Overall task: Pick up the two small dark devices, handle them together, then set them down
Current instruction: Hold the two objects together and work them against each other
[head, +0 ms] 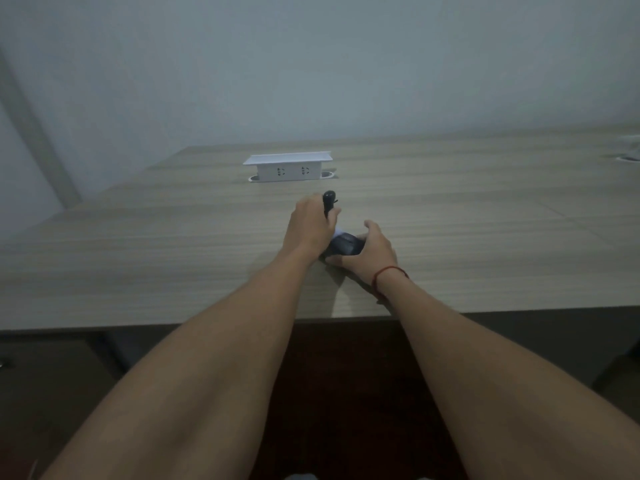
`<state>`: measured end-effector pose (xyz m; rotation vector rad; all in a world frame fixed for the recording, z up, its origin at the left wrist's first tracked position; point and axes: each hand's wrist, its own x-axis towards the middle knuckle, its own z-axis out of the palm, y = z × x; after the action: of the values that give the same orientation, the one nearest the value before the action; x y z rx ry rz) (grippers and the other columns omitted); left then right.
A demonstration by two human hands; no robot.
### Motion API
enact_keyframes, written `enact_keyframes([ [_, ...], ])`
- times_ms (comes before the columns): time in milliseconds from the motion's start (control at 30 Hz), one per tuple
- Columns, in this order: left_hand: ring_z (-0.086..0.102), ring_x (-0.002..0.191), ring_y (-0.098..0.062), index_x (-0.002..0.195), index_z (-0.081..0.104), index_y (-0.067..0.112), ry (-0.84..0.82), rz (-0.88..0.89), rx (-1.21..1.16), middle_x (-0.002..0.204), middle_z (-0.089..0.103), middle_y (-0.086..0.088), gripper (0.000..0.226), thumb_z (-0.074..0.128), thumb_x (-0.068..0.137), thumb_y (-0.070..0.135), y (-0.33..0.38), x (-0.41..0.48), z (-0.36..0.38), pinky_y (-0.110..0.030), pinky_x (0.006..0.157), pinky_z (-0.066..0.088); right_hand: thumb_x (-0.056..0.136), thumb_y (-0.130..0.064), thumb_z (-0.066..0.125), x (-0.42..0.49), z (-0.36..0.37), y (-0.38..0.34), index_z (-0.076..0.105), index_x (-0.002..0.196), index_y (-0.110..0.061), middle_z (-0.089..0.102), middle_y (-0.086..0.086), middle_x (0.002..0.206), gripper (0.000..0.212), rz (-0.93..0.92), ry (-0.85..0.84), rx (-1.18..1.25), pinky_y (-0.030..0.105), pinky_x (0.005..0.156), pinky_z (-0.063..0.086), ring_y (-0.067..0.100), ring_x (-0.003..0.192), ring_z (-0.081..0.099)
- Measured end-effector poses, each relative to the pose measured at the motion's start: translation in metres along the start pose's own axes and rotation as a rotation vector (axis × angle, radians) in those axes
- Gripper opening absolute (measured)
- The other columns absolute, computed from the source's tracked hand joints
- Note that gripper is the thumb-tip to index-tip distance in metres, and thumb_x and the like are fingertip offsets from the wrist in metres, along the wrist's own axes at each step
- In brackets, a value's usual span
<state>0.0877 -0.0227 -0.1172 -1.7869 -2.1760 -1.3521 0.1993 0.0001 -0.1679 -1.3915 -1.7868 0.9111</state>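
My left hand (pixel 310 226) is closed around a slim dark device (pixel 328 199) that stands upright, its rounded top sticking out above my fingers. My right hand (pixel 367 252) grips a wider flat dark device (pixel 344 244) that lies low on the wooden table (pixel 173 237), just right of and below my left hand. A small pale patch shows between the two devices. The two hands nearly touch. A red string is tied around my right wrist.
A white pop-up socket box (pixel 288 167) stands on the table beyond my hands. The table's near edge runs across the view below my wrists. A pale object sits at the far right edge (pixel 628 150).
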Motion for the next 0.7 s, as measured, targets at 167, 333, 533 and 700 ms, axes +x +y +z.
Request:
enact_keyframes([
  [167, 0.058, 0.077, -0.023, 0.083, 0.061, 0.004, 0.038, -0.039, -0.115, 0.085, 0.063, -0.013, 0.023, 0.06, 0.091, 0.025, -0.005, -0.004, -0.007, -0.029, 0.067, 0.043, 0.062, -0.04, 0.085, -0.002, -0.002, 0.002, 0.055, 0.116, -0.025, 0.062, -0.003, 0.11, 0.063, -0.057, -0.003, -0.044, 0.045, 0.095, 0.053, 0.023, 0.108, 0.059],
  [333, 0.062, 0.09, -0.03, 0.097, 0.063, -0.001, 0.054, -0.142, -0.034, 0.097, 0.064, -0.017, 0.03, 0.059, 0.091, 0.028, -0.036, -0.005, -0.016, -0.033, 0.073, 0.047, 0.063, -0.043, 0.085, -0.004, -0.003, 0.001, 0.056, 0.125, -0.022, 0.062, -0.002, 0.119, 0.071, -0.093, 0.0, -0.046, 0.044, 0.098, 0.051, 0.02, 0.111, 0.056],
  [533, 0.06, 0.082, -0.025, 0.094, 0.067, -0.002, 0.077, -0.139, -0.16, 0.089, 0.066, -0.014, 0.028, 0.062, 0.09, 0.026, -0.023, -0.007, -0.02, -0.03, 0.072, 0.048, 0.063, -0.041, 0.084, -0.005, -0.005, 0.0, 0.057, 0.123, -0.024, 0.056, -0.009, 0.106, 0.067, -0.083, -0.007, -0.052, 0.043, 0.097, 0.051, 0.02, 0.109, 0.058],
  [700, 0.063, 0.093, -0.035, 0.099, 0.063, -0.001, 0.005, -0.195, -0.024, 0.103, 0.065, -0.021, 0.03, 0.059, 0.091, 0.027, -0.033, -0.01, -0.018, -0.036, 0.077, 0.051, 0.065, -0.043, 0.084, -0.005, -0.006, -0.002, 0.053, 0.13, -0.022, 0.059, 0.0, 0.127, 0.075, -0.078, -0.037, -0.057, 0.043, 0.1, 0.048, 0.022, 0.118, 0.054],
])
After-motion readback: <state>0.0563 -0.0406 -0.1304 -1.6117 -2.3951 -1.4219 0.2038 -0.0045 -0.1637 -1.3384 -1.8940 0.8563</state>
